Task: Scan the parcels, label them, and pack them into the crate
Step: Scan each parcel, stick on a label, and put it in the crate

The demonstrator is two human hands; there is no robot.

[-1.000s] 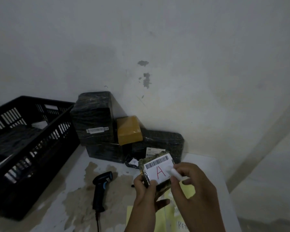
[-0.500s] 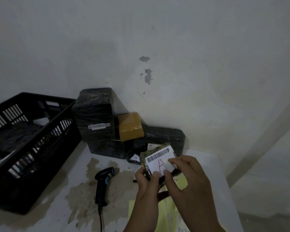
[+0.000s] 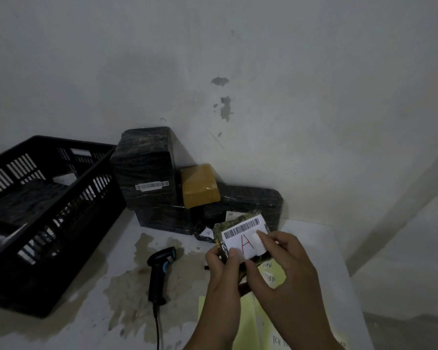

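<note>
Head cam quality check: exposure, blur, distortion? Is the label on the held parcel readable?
Head view: dim, underexposed; black crate and black-wrapped parcels lose detail in shadow. Head view: white label on the small parcel, held by left hand and right hand, is brightest, no glare, red A and barcode sharp. Head view: distortion mild, table edge nearly straight; yellow sheets' writing partly legible.
</note>
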